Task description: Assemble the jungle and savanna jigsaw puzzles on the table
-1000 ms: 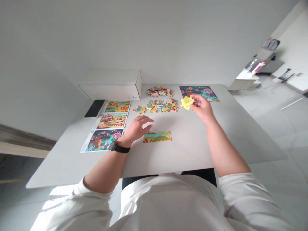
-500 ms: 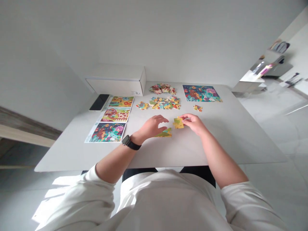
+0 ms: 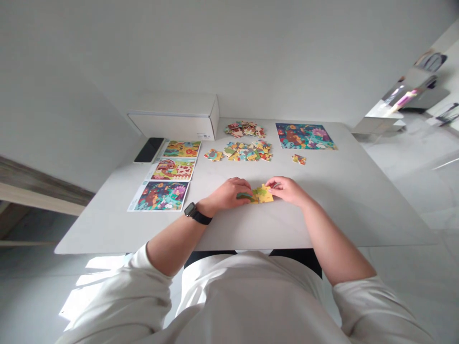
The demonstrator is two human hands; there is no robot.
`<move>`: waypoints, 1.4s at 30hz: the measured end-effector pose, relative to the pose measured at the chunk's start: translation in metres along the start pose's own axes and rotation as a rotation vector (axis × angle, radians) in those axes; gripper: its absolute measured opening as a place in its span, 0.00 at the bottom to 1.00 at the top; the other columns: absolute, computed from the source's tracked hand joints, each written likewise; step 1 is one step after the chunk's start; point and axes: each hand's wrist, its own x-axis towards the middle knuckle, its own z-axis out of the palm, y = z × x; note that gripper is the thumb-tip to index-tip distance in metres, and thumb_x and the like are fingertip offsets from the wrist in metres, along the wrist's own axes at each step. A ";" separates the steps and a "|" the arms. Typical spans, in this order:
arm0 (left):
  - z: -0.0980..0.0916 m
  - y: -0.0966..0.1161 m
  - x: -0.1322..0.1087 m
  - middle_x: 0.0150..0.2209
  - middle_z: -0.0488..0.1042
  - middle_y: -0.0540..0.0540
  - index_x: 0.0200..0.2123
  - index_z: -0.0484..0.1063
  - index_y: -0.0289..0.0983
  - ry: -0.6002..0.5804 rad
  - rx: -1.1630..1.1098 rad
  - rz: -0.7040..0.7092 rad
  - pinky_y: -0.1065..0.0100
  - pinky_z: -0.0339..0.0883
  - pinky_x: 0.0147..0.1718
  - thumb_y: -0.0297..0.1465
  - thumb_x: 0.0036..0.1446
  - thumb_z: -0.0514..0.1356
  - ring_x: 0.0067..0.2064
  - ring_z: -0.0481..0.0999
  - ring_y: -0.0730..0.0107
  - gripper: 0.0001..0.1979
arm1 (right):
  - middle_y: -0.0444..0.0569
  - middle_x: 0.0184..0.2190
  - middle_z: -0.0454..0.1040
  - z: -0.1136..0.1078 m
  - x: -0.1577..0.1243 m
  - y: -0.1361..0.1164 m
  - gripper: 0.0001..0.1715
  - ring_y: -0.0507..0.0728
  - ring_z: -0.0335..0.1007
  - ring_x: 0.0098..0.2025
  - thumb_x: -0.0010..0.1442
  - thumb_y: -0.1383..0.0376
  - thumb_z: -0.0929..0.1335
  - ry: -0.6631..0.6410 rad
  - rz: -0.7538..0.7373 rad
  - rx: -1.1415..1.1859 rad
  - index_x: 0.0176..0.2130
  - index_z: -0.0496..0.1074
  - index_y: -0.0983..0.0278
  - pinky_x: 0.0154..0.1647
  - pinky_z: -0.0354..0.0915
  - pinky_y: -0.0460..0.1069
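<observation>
Matt cardboard jigsaw pieces (image 3: 262,194) on a smooth, pale tabletop (image 3: 340,220).

Left hand (image 3: 227,194), right hand (image 3: 287,190), both on yellow jigsaw pieces (image 3: 262,194), white tabletop (image 3: 344,210)

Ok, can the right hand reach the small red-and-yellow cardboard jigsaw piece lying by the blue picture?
Probably yes: the right hand is close, and nothing lies between it and that jigsaw piece.

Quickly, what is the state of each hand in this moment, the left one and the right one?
Left hand: closed, holding the green jigsaw section.
Right hand: closed, holding the yellow jigsaw piece.
</observation>
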 end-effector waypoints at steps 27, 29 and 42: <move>0.002 0.013 -0.003 0.59 0.79 0.44 0.58 0.84 0.51 -0.107 0.160 0.010 0.51 0.65 0.64 0.33 0.69 0.64 0.57 0.77 0.55 0.17 | 0.48 0.42 0.82 0.009 -0.006 -0.011 0.08 0.55 0.77 0.38 0.62 0.71 0.75 0.049 -0.034 -0.584 0.42 0.81 0.60 0.43 0.70 0.49; 0.001 0.014 -0.003 0.59 0.79 0.44 0.57 0.84 0.51 -0.107 0.163 0.010 0.51 0.65 0.64 0.33 0.69 0.64 0.57 0.77 0.55 0.17 | 0.50 0.46 0.80 0.008 -0.008 -0.013 0.09 0.54 0.75 0.36 0.63 0.70 0.77 0.062 -0.045 -0.651 0.44 0.82 0.60 0.42 0.70 0.49; 0.002 0.015 -0.003 0.58 0.79 0.43 0.59 0.83 0.51 -0.101 0.200 0.038 0.52 0.64 0.65 0.33 0.71 0.63 0.58 0.77 0.55 0.17 | 0.49 0.45 0.78 0.019 -0.007 -0.010 0.13 0.58 0.77 0.44 0.61 0.72 0.77 -0.100 -0.257 -0.641 0.45 0.84 0.58 0.48 0.69 0.50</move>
